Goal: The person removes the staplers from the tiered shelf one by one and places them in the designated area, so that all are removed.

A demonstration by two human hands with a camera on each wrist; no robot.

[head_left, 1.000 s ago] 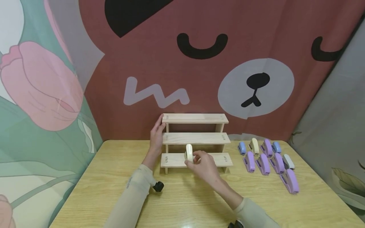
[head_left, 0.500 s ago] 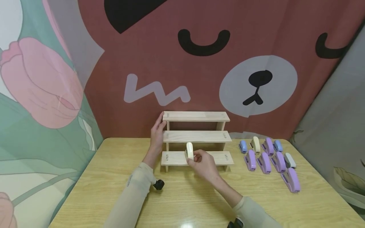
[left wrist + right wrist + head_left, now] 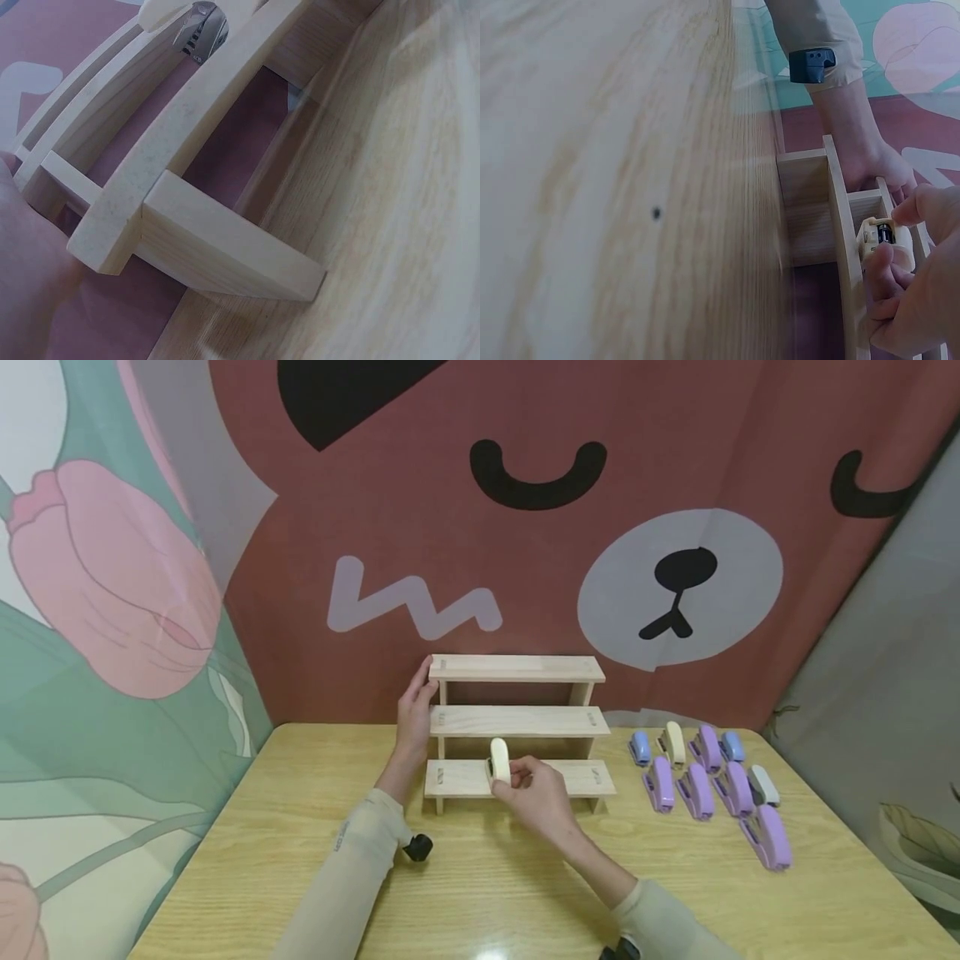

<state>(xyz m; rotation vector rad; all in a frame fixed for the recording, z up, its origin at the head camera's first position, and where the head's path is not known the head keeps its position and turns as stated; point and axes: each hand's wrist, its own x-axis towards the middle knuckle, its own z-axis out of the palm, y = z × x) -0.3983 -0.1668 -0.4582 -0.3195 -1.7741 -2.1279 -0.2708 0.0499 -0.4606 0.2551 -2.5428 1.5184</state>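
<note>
A three-tier wooden display stand [image 3: 540, 720] stands on the table against the backdrop. My left hand [image 3: 413, 720] rests along its left end, fingers reaching up to the top tier; in the left wrist view, part of that hand [image 3: 30, 277] shows beside the boards. With thumb and fingers, my right hand [image 3: 542, 795] pinches a small cream stapler [image 3: 498, 762], rounded end up, at the lowest tier, left of its middle. The right wrist view shows dark parts inside the stapler [image 3: 885, 234]. The other two tiers bear nothing.
Right of the stand, more staplers are grouped on the table [image 3: 300, 860]: several purple ones [image 3: 693, 792], two blue ones [image 3: 639, 748], a cream one [image 3: 672, 744] and a pale grey one [image 3: 763, 785]. A printed cloth backdrop [image 3: 420, 527] hangs directly behind the stand.
The head view shifts slightly. My right hand keeps its pinch on the cream stapler at the lowest tier, and my left hand stays at the stand's left end.
</note>
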